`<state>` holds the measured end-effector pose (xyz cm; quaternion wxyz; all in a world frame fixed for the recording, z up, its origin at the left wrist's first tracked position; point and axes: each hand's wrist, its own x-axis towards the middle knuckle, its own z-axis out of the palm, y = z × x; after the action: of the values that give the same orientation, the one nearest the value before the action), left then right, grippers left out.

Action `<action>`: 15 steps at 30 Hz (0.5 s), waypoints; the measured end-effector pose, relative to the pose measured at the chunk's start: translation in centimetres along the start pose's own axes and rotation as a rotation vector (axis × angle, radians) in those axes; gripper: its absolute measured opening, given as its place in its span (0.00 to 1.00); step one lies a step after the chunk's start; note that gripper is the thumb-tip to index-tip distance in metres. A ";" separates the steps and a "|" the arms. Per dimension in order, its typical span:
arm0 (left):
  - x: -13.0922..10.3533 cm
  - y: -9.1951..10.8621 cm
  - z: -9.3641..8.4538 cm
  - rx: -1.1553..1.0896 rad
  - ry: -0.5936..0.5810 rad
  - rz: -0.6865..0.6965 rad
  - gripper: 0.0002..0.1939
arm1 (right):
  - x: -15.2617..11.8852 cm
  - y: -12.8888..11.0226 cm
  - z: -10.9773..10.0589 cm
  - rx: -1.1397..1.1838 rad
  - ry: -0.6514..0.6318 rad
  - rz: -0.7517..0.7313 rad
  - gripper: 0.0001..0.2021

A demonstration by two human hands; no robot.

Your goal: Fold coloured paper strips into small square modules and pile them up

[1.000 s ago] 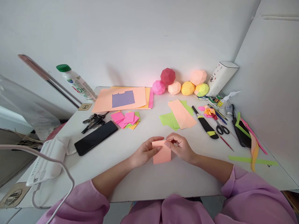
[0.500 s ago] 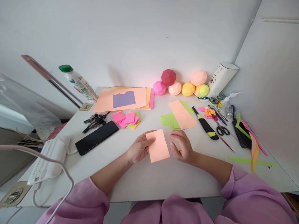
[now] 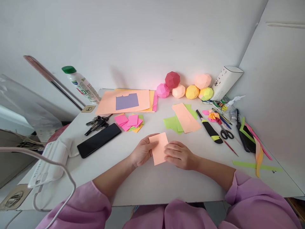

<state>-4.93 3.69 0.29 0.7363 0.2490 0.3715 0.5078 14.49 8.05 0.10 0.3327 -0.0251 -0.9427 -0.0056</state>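
A small peach sheet of paper (image 3: 159, 151) is held up over the near part of the desk. My left hand (image 3: 144, 149) pinches its left side, thumb in front and fingers behind. Against its right edge my right hand (image 3: 179, 155) has its fingers closed over the front; its thumb is hidden. Beyond the hands lie larger peach strips of paper (image 3: 184, 116) on top of green paper (image 3: 169, 123). To the left of these is a small pile of pink, green and orange paper squares (image 3: 132, 121).
Several faceted paper balls (image 3: 172, 79) sit by the wall. A black phone (image 3: 98, 141) and keys (image 3: 97, 123) lie left. On the right are a utility knife (image 3: 211, 128), scissors (image 3: 227, 133) and paper strips (image 3: 258, 156). A bottle (image 3: 82, 84) stands at the back left; a white cable (image 3: 69, 178) crosses the front left.
My right hand has moved left from beside the peach sheet and closed its fingers over the sheet's right edge. My left hand keeps its hold, nearly still.
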 end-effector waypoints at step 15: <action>-0.5 -0.6 -0.3 0.395 -0.025 0.083 0.25 | 0.2 0.0 -0.3 0.263 0.241 0.451 0.09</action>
<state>-4.98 3.05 -0.20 0.6559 0.4102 0.4442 0.4519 14.53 8.08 0.43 0.4356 -0.1900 -0.8595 0.1881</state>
